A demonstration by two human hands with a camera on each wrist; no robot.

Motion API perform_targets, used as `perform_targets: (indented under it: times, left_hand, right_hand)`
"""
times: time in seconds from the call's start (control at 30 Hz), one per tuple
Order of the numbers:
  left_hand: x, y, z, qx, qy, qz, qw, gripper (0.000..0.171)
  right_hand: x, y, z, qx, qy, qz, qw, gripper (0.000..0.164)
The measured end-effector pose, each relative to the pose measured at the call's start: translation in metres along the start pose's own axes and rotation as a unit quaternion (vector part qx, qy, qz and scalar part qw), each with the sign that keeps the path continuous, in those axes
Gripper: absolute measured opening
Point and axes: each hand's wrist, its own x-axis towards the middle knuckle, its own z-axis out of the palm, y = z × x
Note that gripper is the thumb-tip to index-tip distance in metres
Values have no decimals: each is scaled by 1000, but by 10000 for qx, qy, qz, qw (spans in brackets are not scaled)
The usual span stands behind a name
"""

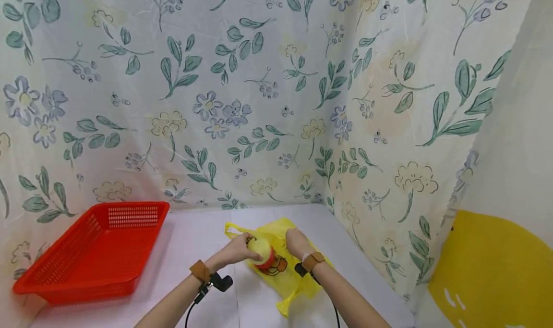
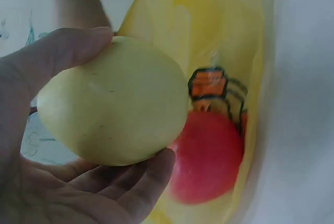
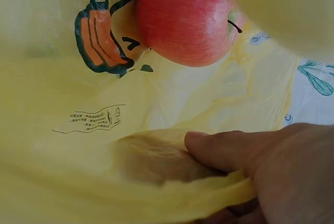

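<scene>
My left hand (image 1: pixel 236 249) grips a pale yellow pear (image 2: pixel 115 104), thumb on one side and fingers curled on the other. A red apple (image 3: pixel 185 20) with a short dark stem lies against the printed side of a yellow plastic bag (image 1: pixel 302 285), just beneath the pear. On the bag is a black and orange cartoon print, partly covered by the apple. My right hand (image 1: pixel 298 244) pinches the edge of the bag, its thumb on top and fingers showing through the thin film. One bag handle loops out beyond my left hand.
A red plastic basket (image 1: pixel 144 251) with perforated walls stands at the left of the white-covered table (image 1: pixel 194 251). Floral curtains (image 1: pixel 207 150) hang behind and to the right. A yellow shape (image 1: pixel 497 270) shows at the far right.
</scene>
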Motion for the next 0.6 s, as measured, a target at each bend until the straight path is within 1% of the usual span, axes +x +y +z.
perform_targets:
  times: [0.13, 0.17, 0.27, 0.43, 0.6]
  left_hand:
    - [3, 3, 41, -201, -132, 407, 9989, 68]
    - [4, 3, 50, -239, -109, 524, 9983, 65]
    - [7, 3, 72, -362, -1, 674, 9971, 62]
    - [13, -2, 95, -620, 156, 545, 9965, 61]
    - [21, -10, 114, -618, 212, 557, 9963, 61]
  right_hand:
    - [0, 1, 3, 75, 50, -145, 9999, 33]
    - [0, 2, 3, 79, 74, -160, 9998, 32]
    - [0, 2, 2, 61, 70, -147, 9998, 30]
    - [-1, 3, -1, -8, -7, -6, 10000, 26]
    - [-3, 5, -1, -149, 39, -46, 9999, 26]
